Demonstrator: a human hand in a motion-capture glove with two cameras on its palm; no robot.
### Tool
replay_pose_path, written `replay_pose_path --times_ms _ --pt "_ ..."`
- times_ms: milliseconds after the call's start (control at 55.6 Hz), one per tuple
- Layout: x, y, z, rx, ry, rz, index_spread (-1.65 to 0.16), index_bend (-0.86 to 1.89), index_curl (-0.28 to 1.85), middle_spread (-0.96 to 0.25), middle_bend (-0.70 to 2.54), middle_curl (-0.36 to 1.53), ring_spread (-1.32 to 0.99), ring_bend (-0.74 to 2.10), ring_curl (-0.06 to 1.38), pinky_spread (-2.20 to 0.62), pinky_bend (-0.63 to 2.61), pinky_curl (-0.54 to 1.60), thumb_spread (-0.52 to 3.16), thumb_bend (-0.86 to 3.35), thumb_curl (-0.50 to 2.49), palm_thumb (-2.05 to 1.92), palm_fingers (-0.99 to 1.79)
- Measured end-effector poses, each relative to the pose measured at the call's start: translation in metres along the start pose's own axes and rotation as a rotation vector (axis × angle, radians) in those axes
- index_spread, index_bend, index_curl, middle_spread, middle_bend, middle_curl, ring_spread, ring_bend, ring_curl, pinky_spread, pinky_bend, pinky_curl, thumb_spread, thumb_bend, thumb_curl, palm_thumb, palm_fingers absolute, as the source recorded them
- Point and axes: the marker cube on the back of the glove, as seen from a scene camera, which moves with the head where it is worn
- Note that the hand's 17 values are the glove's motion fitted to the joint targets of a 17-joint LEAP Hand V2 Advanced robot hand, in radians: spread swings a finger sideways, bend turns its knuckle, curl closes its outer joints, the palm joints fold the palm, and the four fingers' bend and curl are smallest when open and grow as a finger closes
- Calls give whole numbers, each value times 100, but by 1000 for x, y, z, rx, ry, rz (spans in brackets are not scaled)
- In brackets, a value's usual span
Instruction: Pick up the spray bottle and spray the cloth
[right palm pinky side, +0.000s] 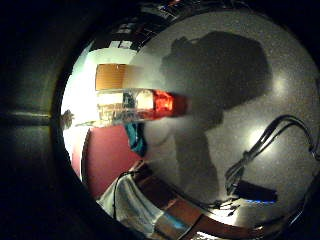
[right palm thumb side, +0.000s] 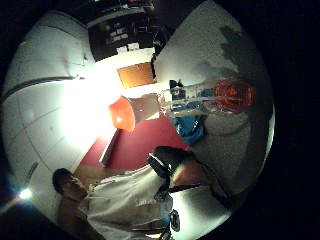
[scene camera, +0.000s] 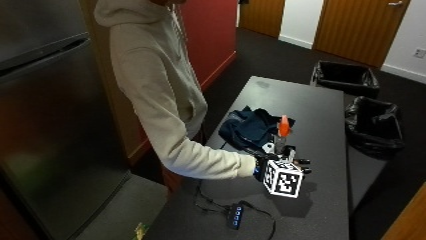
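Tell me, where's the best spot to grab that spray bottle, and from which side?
Around the clear body below the orange nozzle, judging by how the spray bottle stands upright beside the dark blue cloth. Coming from the side away from the cloth, as the gloved right hand does, probably keeps the nozzle clear.

Bottle (scene camera: 282, 134) seemingly before cloth (scene camera: 249, 127)

From the outside view I can't see my gloved right hand's (scene camera: 266, 162) fingers; the marker block covers them, so I cannot tell how they lie around the spray bottle (scene camera: 282, 134). Only the bottle's orange top and a bit of neck show above that hand. The dark blue cloth (scene camera: 247, 126) near the tabletop's (scene camera: 313, 110) long edge is partly hidden behind the bottle. The person's head is cut off by the picture's edge.
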Motion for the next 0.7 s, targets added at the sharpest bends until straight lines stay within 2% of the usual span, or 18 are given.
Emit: replay_pose_path --times_ms 234,701 --pt "-10 -5 10 34 -10 -23 -45 10 13 -5 20 33 -1 35 29 19 49 35 79 -4 33 47 -6" --pt "-25 -16 39 -24 -87 -35 -44 10 12 -4 21 33 0 35 28 19 48 34 80 -4 33 48 -5"
